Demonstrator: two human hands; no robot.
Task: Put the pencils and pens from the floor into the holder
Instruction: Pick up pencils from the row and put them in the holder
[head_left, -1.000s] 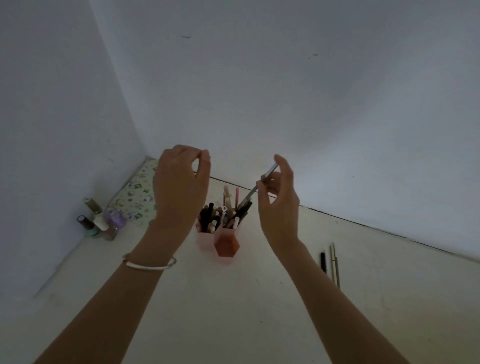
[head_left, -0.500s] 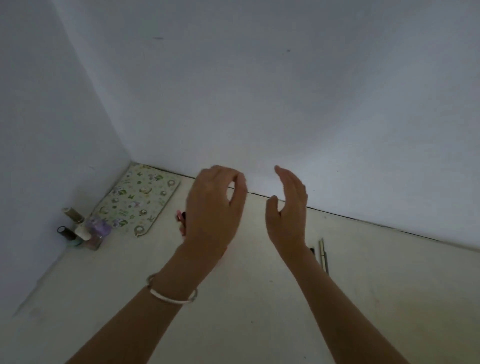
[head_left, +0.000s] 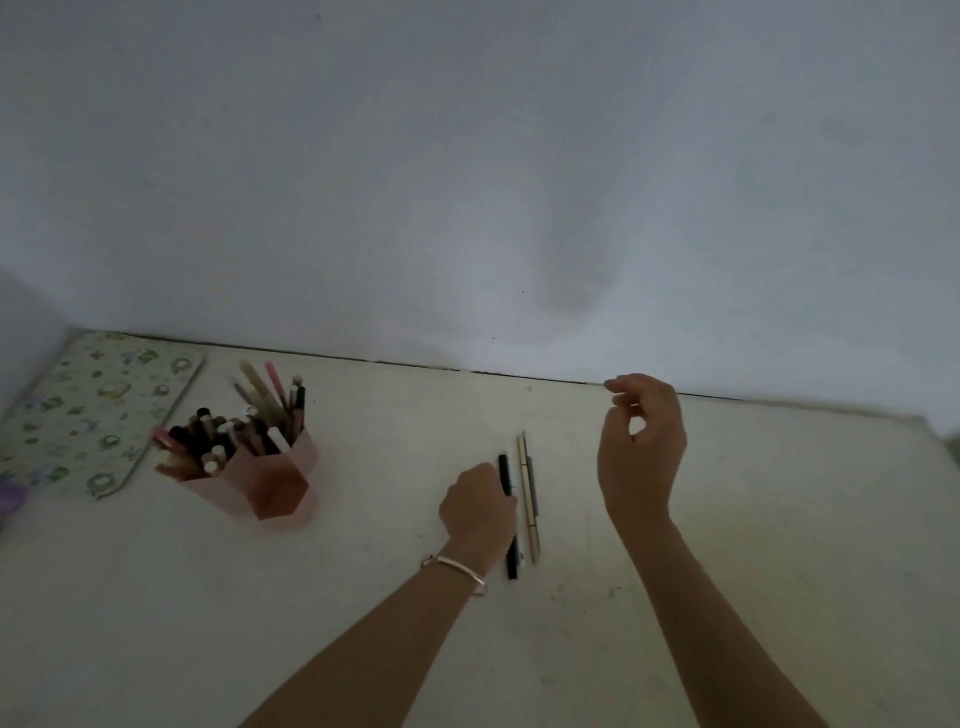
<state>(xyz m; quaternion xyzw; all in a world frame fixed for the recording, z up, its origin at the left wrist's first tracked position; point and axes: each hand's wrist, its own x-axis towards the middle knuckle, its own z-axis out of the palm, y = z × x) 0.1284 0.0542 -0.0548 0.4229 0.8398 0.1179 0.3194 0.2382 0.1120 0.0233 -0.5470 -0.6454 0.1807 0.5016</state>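
black pen (head_left: 503, 472) in left grip (head_left: 478, 506), ends protruding

holder (head_left: 270, 483): on the floor (head_left: 395, 597), left of centre, pens standing in it.
mat (head_left: 98, 410): flat on the floor, left of and behind the holder, against the wall.
loose pens (head_left: 531, 499): side by side on the floor, well right of the holder.
left hand (head_left: 478, 506): gripping the leftmost pen (head_left: 503, 470).
right hand (head_left: 641, 452): above the floor, right of the loose pens.
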